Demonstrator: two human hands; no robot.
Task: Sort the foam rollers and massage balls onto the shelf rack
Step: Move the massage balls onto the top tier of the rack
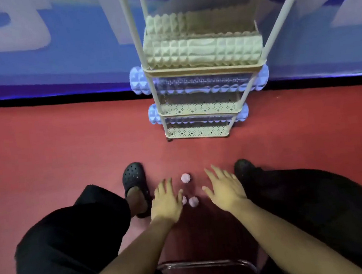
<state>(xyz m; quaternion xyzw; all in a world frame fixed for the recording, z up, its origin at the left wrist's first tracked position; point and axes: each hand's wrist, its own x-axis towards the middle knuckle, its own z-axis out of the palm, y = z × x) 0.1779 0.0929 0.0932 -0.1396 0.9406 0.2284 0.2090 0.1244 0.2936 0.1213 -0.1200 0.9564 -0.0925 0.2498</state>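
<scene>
Three pink spiky massage balls lie on the red floor between my feet: one further out [185,178], one nearer [193,201], and one half hidden [184,200] beside my left thumb. My left hand [165,199] hovers just left of them, fingers spread and holding nothing. My right hand [224,187] is spread to their right, also holding nothing. The cream shelf rack [204,69] stands ahead by the wall. Beige foam rollers [203,50] fill an upper shelf; pale blue rollers lie on the middle shelf [138,80] and the lowest one [154,114].
My black-trousered legs and black clogs [134,182] flank the balls. A metal chair frame [207,264] shows under me at the bottom. A blue and white wall [32,52] runs behind the rack. Red floor [54,150] spreads to the left.
</scene>
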